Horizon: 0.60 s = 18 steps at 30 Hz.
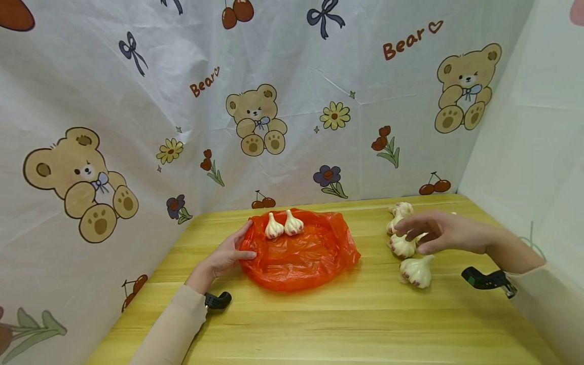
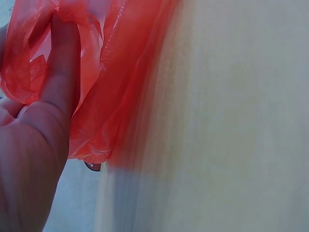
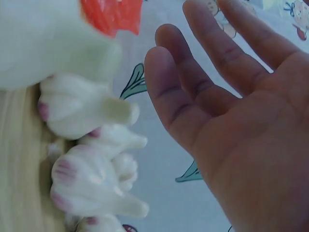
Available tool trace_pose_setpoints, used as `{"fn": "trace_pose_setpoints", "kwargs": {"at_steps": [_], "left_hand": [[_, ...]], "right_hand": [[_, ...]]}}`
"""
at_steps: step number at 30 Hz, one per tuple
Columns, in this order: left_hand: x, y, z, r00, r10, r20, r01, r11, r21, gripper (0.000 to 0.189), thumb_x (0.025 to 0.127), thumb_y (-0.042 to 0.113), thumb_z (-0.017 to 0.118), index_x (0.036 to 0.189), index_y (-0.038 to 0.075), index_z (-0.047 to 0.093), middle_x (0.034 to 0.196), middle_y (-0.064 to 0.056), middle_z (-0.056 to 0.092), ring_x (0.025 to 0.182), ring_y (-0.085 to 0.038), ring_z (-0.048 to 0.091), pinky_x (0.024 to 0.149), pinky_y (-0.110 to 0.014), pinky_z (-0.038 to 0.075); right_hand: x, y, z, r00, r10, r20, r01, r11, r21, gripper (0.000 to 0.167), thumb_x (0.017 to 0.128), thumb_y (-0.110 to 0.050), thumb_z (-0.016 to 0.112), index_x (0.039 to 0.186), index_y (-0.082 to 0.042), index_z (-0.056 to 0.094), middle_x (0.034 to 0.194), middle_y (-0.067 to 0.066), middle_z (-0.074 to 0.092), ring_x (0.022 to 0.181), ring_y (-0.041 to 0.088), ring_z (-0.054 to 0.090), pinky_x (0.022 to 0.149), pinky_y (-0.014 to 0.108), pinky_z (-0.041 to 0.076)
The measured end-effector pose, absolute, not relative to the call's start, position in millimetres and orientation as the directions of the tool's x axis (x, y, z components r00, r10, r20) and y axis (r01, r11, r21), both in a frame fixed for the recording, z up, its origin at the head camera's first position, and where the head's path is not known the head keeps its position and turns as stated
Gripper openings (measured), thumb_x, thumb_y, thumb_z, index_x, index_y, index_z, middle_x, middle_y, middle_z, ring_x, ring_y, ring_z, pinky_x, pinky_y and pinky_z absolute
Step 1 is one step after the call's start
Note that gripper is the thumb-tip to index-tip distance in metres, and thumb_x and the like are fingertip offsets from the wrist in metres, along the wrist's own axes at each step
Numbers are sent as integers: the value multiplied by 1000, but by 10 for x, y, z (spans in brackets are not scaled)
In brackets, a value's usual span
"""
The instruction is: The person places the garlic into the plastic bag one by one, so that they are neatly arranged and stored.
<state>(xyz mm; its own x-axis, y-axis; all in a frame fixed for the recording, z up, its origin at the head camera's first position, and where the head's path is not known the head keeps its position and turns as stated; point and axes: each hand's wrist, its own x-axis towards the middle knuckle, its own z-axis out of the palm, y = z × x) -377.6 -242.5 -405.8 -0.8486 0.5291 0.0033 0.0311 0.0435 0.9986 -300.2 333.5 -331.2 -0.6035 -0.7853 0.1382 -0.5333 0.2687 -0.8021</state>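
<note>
**Garlic bulbs beside an orange plastic bag, one hand on each**

Garlic bulbs [image 1: 407,245] heaped loose on the wooden desk [image 1: 319,324], to the right of the orange plastic bag [image 1: 298,253] and apart from it. Nearest bulb [image 1: 416,271] lying at the front of the heap, stem tip pointing right. Two more garlic bulbs [image 1: 283,225] resting side by side, touching, on the bag's far edge, stems up.

Right hand [image 1: 438,232] hovering just over the loose heap, to the right of the bag, fingers spread and relaxed, gripping nothing; open palm and straight fingers plain in the right wrist view [image 3: 231,116], bulbs just beside the fingertips. Whether a fingertip touches a bulb: cannot tell.

Left hand [image 1: 226,255] at the bag's left edge, thumb and fingers pinching the thin film; in the left wrist view [image 2: 34,140] thumb pressed into folded orange plastic [image 2: 111,82].

Bag spread flat and crumpled, mid-desk. Behind the bag, a backdrop sheet [image 1: 137,101] printed with bears, flowers and cherries. Black wrist mounts at both cuffs, near the desk's front on either side of the bag.
</note>
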Motion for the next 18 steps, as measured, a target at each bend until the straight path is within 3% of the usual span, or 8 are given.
{"fn": "trace_pose_setpoints", "kwargs": {"at_steps": [5, 12, 18], "left_hand": [[-3773, -2424, -4057, -852, 524, -4, 21, 42, 999, 108, 91, -8, 69, 167, 26, 2, 175, -8, -1, 158, -43, 14, 106, -42, 54], [-3772, -2421, -4046, -847, 531, 1, 24, 36, 999, 108, 91, -9, 69, 167, 26, 1, 175, -9, -2, 158, -43, 14, 106, -42, 53], [-3775, -2423, -4047, -849, 529, -3, 21, 39, 999, 109, 90, -9, 70, 167, 26, 1, 175, -8, -1, 158, -42, 14, 106, -42, 53]], "right_hand": [[-3049, 3454, -3448, -577, -805, 136, -519, 234, -822, 51, 97, 8, 59, 146, 7, 45, 143, 1, 60, 129, 14, 59, 103, 24, 53], [-3095, 3504, -3570, -550, -830, 88, -458, 212, -863, 52, 97, 9, 59, 147, 9, 44, 145, 25, 54, 132, 17, 57, 108, 21, 48], [-3151, 3514, -3708, -506, -860, 70, -444, 190, -876, 54, 95, 10, 61, 146, 12, 44, 145, 29, 54, 134, 18, 57, 110, 21, 47]]}}
